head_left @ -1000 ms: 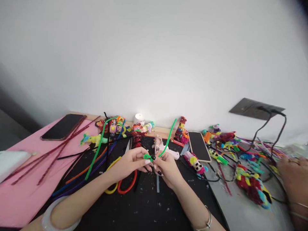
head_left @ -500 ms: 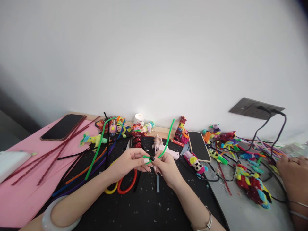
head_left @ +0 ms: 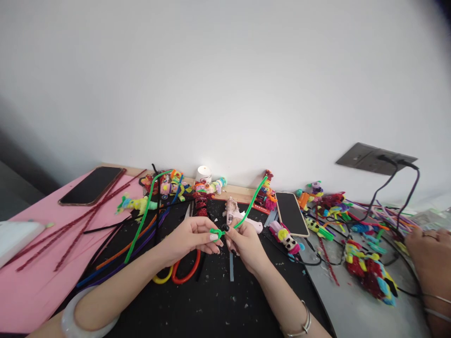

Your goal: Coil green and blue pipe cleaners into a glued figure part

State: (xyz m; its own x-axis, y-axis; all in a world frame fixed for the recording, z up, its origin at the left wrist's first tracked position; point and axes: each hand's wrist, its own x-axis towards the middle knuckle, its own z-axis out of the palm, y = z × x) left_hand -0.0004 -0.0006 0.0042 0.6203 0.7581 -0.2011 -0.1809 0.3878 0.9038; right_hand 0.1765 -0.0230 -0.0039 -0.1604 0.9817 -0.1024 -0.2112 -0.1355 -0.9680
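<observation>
A bright green pipe cleaner [head_left: 253,200] runs between my two hands, its short end bent into a small loop and its long end rising to the upper right. My left hand [head_left: 197,236] pinches the looped end between thumb and fingers. Close beside it, my right hand [head_left: 243,241] grips the straight part just past the loop. Below my left hand lie scissors [head_left: 187,274] with red and yellow handles, partly hidden by the hand. Behind my right hand rests a pale pink glue gun [head_left: 252,224].
Several pipe-cleaner figures [head_left: 200,197] line the wall by a paper cup [head_left: 203,174]. Phones [head_left: 92,186] lie left and right. Loose pipe cleaners cover the pink sheet [head_left: 31,300]. Another person's hand [head_left: 430,258] is at right, near cables [head_left: 417,188] from a wall socket [head_left: 366,160].
My right hand has moved slightly right, away from my left fingers, showing more of the green loop. The pipe cleaner's long end has tilted further right.
</observation>
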